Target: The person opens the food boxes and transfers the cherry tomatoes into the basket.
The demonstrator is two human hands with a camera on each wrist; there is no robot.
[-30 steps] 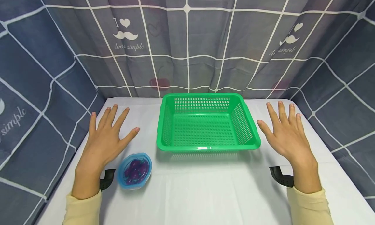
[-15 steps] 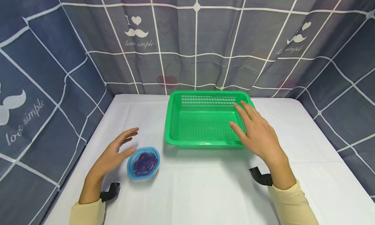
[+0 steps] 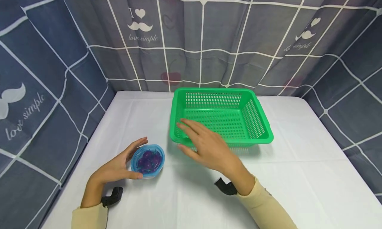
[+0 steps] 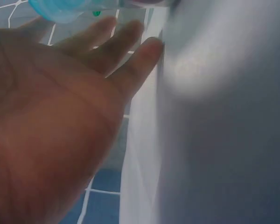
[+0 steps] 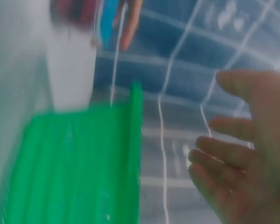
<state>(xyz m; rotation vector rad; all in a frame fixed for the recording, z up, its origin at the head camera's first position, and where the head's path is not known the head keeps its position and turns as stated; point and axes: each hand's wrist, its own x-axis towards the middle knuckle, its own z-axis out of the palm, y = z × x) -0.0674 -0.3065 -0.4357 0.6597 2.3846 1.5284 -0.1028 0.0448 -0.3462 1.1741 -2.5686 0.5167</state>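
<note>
A small clear tub with a blue lid (image 3: 148,160) sits on the table in the head view, with dark round fruits showing through the lid. My left hand (image 3: 114,167) is around its left side, thumb along the near edge and fingers at the far left. In the left wrist view those fingers look fairly straight, below the blue-edged tub (image 4: 60,10); firm contact cannot be made out. My right hand (image 3: 209,146), fingers extended and holding nothing, hovers over the near left part of a green plastic basket (image 3: 265,138). The right wrist view shows its relaxed fingers (image 5: 224,151) apart from the basket.
A white cloth covers the table (image 3: 298,182). Grey-blue gridded curtains (image 3: 226,30) stand behind it and at both sides. Each wrist carries a black camera mount, such as the right mount (image 3: 225,187).
My right hand has swept left from the basket's right side towards the tub. My left hand has lowered and come around the tub. The basket and tub stay put on the table.
</note>
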